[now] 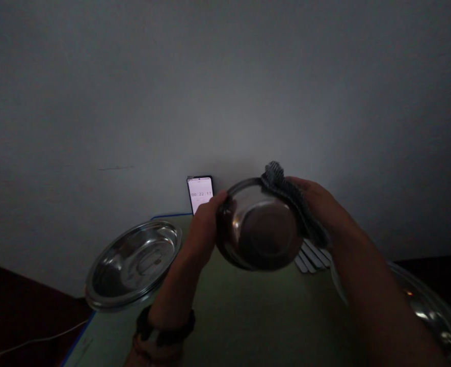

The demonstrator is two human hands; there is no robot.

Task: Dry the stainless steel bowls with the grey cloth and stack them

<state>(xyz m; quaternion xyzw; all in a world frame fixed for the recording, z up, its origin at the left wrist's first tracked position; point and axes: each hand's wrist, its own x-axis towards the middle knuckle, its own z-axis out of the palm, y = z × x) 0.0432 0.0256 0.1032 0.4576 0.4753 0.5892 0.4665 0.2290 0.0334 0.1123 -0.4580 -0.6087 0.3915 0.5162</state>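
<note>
Above the table I hold a shiny metal bowl [263, 232] tilted, its round base turned toward me. My left hand [204, 229] grips the bowl's left rim, thumb near the upper edge. On the other side, my right hand [319, 206] is closed on a dark striped cloth [299, 206], which lies against the bowl's right rim. The fingers of both hands are partly hidden behind the bowl and cloth. A dark bracelet circles my left wrist.
An oval metal dish [95, 293] stands at the table's left edge. A phone showing a timer [200, 191] leans on the wall. Several flat metal handles [311, 257] lie behind my right wrist. Another large metal vessel [431, 311] is at the right, partly covered by my forearm.
</note>
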